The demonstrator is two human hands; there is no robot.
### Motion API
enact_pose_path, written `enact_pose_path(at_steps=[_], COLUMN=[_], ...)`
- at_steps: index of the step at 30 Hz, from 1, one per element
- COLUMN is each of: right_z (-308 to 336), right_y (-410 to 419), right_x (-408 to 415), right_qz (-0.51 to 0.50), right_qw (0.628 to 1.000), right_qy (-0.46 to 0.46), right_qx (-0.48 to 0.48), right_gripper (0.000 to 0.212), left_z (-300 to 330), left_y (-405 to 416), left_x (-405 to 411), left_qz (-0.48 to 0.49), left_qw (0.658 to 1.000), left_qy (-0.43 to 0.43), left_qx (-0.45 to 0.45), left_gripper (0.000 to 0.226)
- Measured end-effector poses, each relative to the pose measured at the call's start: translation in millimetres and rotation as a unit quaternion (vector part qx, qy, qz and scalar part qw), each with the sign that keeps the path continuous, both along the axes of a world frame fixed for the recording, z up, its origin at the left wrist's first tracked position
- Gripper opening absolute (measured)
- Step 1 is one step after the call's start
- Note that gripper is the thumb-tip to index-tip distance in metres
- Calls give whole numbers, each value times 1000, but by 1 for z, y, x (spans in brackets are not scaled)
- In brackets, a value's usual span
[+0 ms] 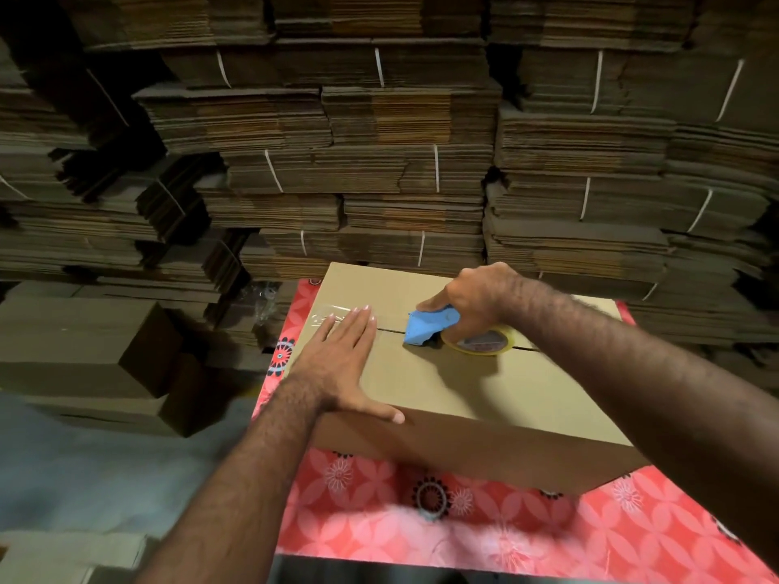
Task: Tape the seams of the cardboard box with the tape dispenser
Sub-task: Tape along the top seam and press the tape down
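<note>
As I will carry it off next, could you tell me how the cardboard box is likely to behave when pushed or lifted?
The cardboard box would probably slide easily, since it sits on a smooth-looking floral tablecloth. Its top may flex: the centre seam is untaped ahead of the tape dispenser in the right hand, and the left hand presses flat on it. Weight cannot be judged.
</note>
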State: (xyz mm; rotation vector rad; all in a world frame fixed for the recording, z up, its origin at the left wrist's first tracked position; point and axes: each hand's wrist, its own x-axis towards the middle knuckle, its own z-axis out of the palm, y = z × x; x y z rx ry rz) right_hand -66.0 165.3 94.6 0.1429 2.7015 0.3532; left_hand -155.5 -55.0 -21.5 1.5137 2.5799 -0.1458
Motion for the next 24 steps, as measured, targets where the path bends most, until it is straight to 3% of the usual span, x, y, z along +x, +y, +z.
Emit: enact_pose_path(at_steps=[17,24], right_z=[6,1], right_y=[71,64], right_x=[87,74], right_qz=[-53,-22], right_qw=[998,1000], right_qy=[-19,-15], right_qx=[-14,4], right_gripper=[69,68], left_z=[0,4], left_y=[-5,-2], left_x=[-2,10], left_qz=[6,8], left_qw=[1000,1000], left_qy=[-13,-15], left_qx=[10,23], left_gripper=[155,149])
